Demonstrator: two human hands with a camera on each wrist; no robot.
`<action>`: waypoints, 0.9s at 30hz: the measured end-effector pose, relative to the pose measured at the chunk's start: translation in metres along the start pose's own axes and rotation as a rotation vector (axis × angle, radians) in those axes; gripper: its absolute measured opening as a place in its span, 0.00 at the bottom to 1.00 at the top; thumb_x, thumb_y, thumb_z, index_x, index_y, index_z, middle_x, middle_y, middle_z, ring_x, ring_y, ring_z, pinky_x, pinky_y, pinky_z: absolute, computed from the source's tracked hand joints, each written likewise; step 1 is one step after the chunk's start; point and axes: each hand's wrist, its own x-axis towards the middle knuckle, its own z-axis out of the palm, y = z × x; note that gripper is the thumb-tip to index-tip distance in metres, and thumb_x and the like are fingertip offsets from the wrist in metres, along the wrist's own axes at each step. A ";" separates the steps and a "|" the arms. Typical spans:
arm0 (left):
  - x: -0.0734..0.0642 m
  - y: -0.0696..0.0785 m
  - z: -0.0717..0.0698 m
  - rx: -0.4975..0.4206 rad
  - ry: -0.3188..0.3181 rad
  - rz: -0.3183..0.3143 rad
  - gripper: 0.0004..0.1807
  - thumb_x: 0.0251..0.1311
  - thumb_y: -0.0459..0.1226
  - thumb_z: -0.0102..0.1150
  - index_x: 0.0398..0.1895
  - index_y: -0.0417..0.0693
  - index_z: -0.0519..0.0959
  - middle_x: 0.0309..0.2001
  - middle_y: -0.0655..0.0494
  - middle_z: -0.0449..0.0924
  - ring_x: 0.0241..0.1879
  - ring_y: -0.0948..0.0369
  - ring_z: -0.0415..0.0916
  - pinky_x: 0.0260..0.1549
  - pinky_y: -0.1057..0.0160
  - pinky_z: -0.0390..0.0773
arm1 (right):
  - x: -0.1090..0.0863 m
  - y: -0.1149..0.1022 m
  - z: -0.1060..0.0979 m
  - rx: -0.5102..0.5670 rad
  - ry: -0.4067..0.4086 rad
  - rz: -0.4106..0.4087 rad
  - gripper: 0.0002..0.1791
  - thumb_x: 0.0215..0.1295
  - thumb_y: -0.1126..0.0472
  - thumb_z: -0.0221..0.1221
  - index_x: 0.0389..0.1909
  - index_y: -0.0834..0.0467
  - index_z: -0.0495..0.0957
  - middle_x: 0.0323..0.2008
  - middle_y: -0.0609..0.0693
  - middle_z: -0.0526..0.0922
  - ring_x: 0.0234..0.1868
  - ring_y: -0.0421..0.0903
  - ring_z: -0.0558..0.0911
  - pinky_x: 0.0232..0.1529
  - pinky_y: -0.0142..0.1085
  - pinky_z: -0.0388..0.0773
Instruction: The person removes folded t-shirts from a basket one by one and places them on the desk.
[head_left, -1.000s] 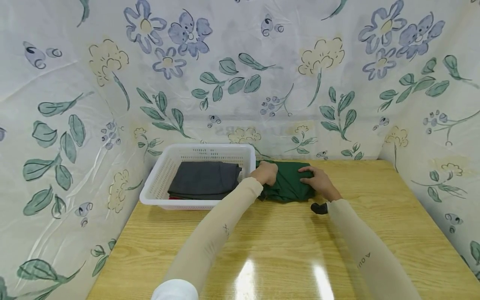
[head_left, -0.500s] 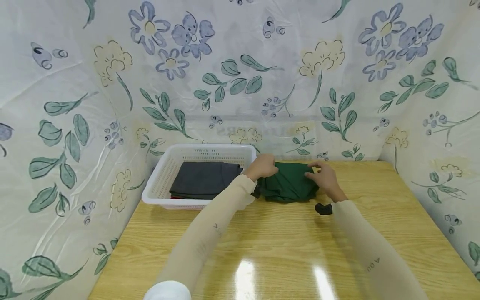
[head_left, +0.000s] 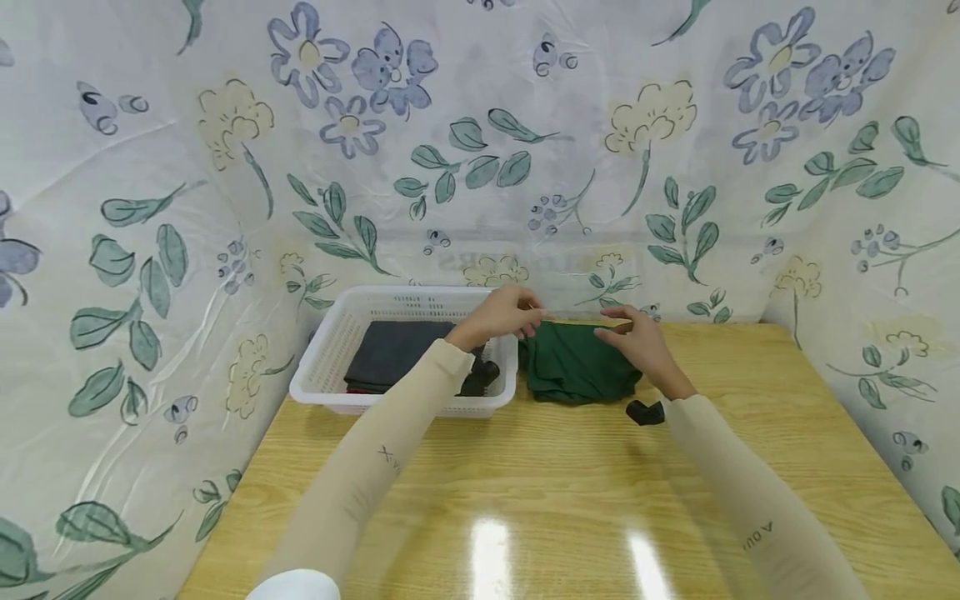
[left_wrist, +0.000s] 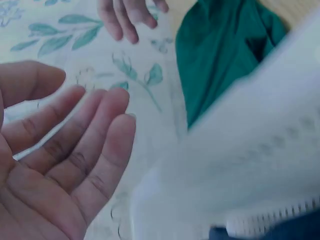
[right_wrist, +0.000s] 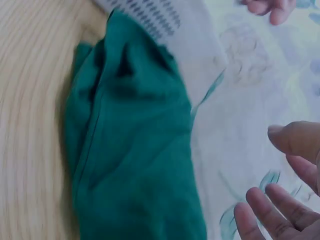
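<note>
A green folded cloth (head_left: 577, 362) lies on the table just right of the white basket, its surface creased. My left hand (head_left: 501, 315) is raised over the basket's right end, fingers relaxed and holding nothing; the left wrist view shows its bare palm and loosely bent fingers (left_wrist: 112, 145). My right hand (head_left: 637, 340) hovers at the cloth's right end, thumb and fingers apart. In the right wrist view the green cloth (right_wrist: 135, 140) lies beside that hand (right_wrist: 285, 195), with a gap between them.
The white perforated basket (head_left: 405, 406) stands at the back left and holds folded dark grey cloth (head_left: 397, 350), with a bit of red under it. A flower-patterned sheet (head_left: 480, 167) hangs behind the wooden table (head_left: 540, 492) and along its sides.
My left hand has come off the green cloth and moved up and left over the basket. My right hand has lifted away from the cloth's right end. The cloth stays beside the basket.
</note>
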 end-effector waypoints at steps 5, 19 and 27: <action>-0.013 -0.011 -0.016 0.016 0.014 -0.010 0.16 0.77 0.42 0.56 0.55 0.40 0.81 0.44 0.45 0.84 0.40 0.48 0.84 0.45 0.45 0.83 | 0.001 -0.017 0.007 0.085 -0.035 -0.030 0.29 0.74 0.51 0.64 0.70 0.57 0.71 0.70 0.60 0.70 0.60 0.60 0.76 0.60 0.58 0.74; -0.045 -0.032 -0.051 0.042 0.089 -0.055 0.19 0.77 0.43 0.56 0.60 0.40 0.80 0.50 0.40 0.83 0.42 0.48 0.83 0.45 0.45 0.83 | 0.005 -0.048 0.033 0.132 -0.085 -0.108 0.26 0.73 0.52 0.65 0.67 0.56 0.74 0.65 0.59 0.74 0.57 0.58 0.77 0.55 0.56 0.77; -0.067 -0.049 -0.070 0.043 0.094 -0.074 0.19 0.77 0.45 0.56 0.59 0.40 0.79 0.52 0.38 0.82 0.43 0.47 0.82 0.45 0.46 0.82 | 0.006 -0.065 0.059 0.162 -0.158 -0.130 0.26 0.73 0.54 0.64 0.68 0.55 0.73 0.64 0.61 0.74 0.57 0.58 0.78 0.57 0.59 0.77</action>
